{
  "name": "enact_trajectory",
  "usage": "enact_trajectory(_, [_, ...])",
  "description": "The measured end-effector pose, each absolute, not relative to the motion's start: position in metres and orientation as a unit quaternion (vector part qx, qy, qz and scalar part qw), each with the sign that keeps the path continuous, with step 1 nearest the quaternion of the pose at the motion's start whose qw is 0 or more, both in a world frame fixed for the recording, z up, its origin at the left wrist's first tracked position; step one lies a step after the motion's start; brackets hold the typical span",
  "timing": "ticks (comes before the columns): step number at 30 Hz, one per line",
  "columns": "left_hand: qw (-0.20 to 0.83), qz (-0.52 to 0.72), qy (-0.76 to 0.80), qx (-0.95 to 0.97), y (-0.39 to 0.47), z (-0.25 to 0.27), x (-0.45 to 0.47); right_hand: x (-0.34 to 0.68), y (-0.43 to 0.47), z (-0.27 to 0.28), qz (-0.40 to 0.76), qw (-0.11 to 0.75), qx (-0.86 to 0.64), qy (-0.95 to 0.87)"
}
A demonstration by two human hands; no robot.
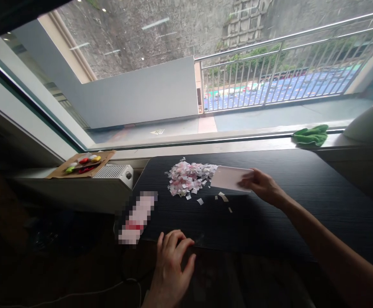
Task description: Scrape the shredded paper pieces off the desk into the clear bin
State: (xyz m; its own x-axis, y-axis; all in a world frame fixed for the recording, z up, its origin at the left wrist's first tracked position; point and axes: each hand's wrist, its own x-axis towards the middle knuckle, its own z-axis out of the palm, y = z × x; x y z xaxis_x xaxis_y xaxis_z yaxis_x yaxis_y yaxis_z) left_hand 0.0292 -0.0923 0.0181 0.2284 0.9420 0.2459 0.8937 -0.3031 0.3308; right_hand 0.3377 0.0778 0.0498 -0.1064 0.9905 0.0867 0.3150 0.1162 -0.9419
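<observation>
My right hand (259, 184) grips the right end of a flat, pale pinkish-white card (227, 177). The card's left edge meets a heap of small cut paper pieces (188, 177), white and pink, on the dark table (270, 222). Several loose paper scraps (223, 196) lie just below the card. At the table's front edge rests my left hand (175, 252), fingers apart and bent, with nothing in it. Whether its fingertips press on the tabletop is hard to see.
A blurred-out pink and red item (138, 218) lies at the table's left edge. Beyond it, cardboard with colourful pieces (84, 162) sits by a white radiator (117, 173). A green cloth (311, 135) lies on the windowsill under a large window.
</observation>
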Motion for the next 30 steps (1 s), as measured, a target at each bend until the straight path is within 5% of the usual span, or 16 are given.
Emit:
enact_trajectory(12, [0.044, 0.233, 0.583, 0.777, -0.093, 0.015, 0.031, 0.382, 0.074, 0.057, 0.461, 0.253, -0.528, -0.667])
enact_trajectory(20, [0.026, 0.201, 0.581, 0.789, -0.092, 0.017, 0.026, 0.351, 0.093, 0.059, 0.475, 0.328, -0.530, -0.621])
enact_trajectory(30, [0.025, 0.206, 0.555, 0.805, -0.088, 0.024, 0.028, 0.361, 0.072, 0.071, 0.501, 0.193, -0.501, -0.679])
